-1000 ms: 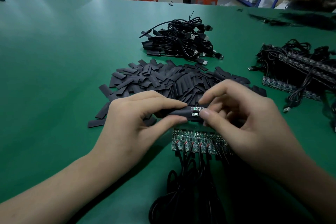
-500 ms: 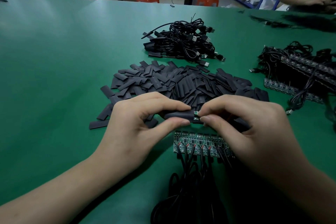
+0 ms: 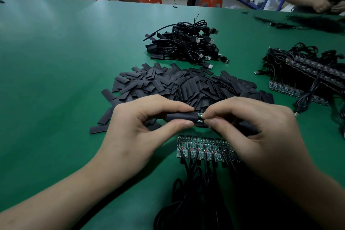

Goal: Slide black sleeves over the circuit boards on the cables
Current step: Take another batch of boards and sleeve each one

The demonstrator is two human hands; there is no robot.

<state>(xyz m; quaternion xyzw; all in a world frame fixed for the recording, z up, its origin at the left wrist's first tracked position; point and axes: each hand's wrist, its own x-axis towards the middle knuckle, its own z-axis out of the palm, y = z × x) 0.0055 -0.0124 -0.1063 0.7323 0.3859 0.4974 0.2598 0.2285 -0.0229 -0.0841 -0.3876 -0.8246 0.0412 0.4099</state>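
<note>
- Left hand (image 3: 134,136): thumb and forefinger pinch the black sleeve (image 3: 179,117), held level between the two hands.
- Right hand (image 3: 257,136): fingertips pinch the circuit board (image 3: 200,117). Only its green end shows at the sleeve's mouth; the rest is apparently inside.
- The hands are close together, raised over a row of bare boards (image 3: 203,148) on the near side.
- Loose sleeves (image 3: 186,84) are heaped just beyond the hands.
- Risk: little board remains to grip, so the right fingers may slip. A skewed push could snag the sleeve on a component or buckle it, leaving the end uncovered.
</note>
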